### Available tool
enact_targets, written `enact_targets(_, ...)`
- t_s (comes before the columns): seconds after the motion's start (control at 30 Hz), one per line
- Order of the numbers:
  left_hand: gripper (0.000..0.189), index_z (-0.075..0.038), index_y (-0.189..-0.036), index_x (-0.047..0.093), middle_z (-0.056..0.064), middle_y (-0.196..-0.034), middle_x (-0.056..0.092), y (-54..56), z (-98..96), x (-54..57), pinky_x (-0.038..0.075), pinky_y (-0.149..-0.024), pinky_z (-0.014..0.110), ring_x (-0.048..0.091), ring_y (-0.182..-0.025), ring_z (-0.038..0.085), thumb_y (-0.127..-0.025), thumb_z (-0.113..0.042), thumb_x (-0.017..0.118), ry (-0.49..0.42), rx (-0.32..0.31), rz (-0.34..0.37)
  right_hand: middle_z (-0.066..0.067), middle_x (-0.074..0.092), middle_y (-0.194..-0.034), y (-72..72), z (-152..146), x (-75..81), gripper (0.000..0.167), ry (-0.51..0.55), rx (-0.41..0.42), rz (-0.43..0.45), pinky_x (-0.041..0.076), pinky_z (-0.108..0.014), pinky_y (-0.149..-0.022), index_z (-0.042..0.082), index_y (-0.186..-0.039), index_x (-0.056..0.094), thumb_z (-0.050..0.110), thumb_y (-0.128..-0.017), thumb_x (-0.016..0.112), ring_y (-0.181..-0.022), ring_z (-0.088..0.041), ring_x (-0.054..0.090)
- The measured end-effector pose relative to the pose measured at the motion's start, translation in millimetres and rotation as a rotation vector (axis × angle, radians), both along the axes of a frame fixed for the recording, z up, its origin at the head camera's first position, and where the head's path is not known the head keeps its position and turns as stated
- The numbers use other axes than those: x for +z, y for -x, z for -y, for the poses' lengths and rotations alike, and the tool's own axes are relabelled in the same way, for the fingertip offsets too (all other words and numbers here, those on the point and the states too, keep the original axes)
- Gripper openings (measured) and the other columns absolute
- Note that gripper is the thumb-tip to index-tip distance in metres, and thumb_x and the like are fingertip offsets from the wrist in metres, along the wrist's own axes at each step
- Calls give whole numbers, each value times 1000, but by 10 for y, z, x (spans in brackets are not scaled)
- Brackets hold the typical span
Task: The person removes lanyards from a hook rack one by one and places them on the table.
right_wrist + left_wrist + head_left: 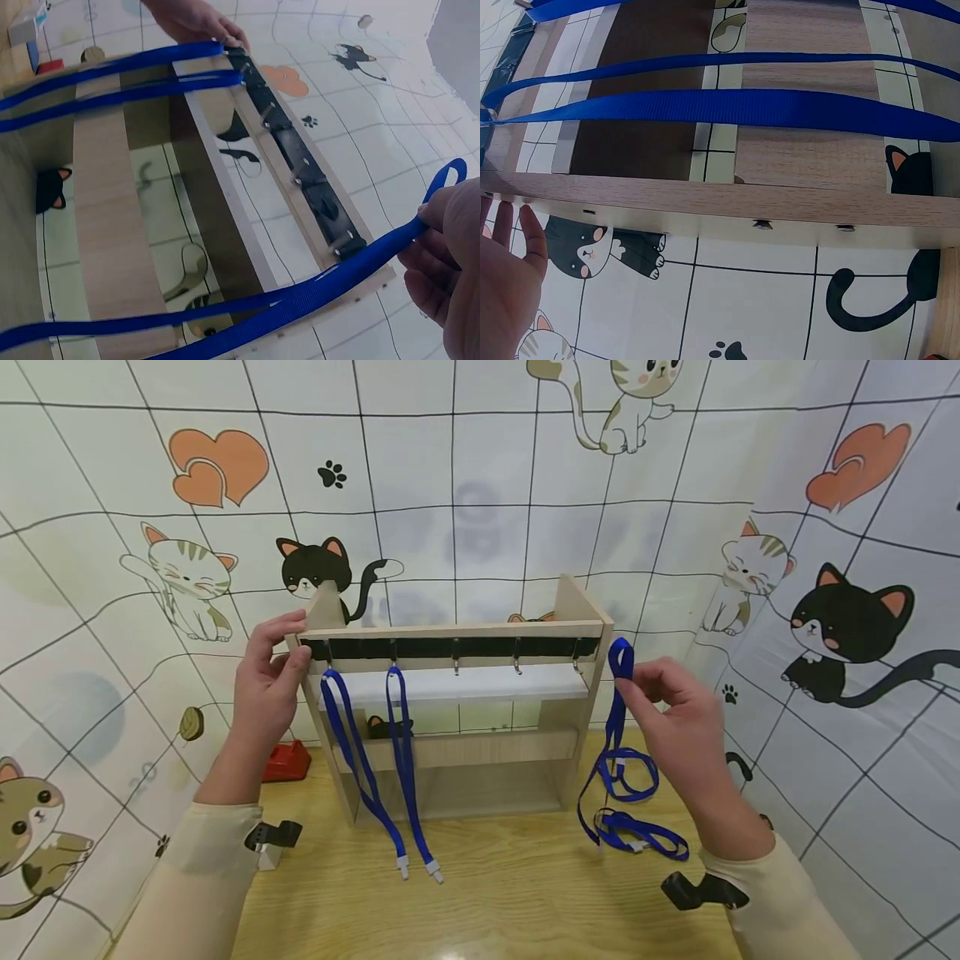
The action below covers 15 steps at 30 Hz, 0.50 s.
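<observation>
A small wooden rack [457, 747] stands on the table, with a black strip of metal hooks [487, 648] along its top front. Two blue lanyards [406, 752] hang from the two leftmost hooks, their white clips down at the table. My left hand [264, 672] holds the rack's upper left corner, thumb at the front. Between thumb and fingers my right hand [678, 718] pinches a third blue lanyard [617, 718] just below its top loop, right of the rack. The lower part of that lanyard trails toward the table. The three hooks toward the right carry nothing.
Another coiled blue lanyard [645, 837] lies on the wooden table [510, 885] at right. A red object [287, 762] sits behind my left forearm. Cat-printed sheeting [487, 460] encloses the back and both sides. A white shelf [465, 683] spans the rack below the hooks.
</observation>
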<state>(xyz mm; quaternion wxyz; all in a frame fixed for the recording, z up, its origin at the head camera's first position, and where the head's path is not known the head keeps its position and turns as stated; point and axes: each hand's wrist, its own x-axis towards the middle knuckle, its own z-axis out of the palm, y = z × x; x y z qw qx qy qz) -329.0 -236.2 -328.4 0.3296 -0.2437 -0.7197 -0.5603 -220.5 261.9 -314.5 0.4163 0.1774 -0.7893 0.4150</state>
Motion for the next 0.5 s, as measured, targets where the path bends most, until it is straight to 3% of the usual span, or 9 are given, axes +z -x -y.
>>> enact_targets(0.27, 35, -3, -148, 60, 3, -162, 57, -14, 3, 7, 54, -104, 23, 53, -144, 22, -113, -9, 63, -3, 0, -7, -1, 69, -91, -39, -205, -27, 6, -6, -72, -10, 46, -15, -72, 3, -100, 78, -3, -100, 80, -78, -4, 62)
enact_targets(0.5, 35, -3, -148, 60, 3, -163, 57, -17, -7, 2, 53, -105, 24, 53, -144, 22, -113, -9, 62, -2, -4, -2, 0, 71, -92, -13, -174, -175, 9, -34, -34, 44, 48, -15, -76, 5, -105, 80, -3, -100, 80, -79, -6, 62)
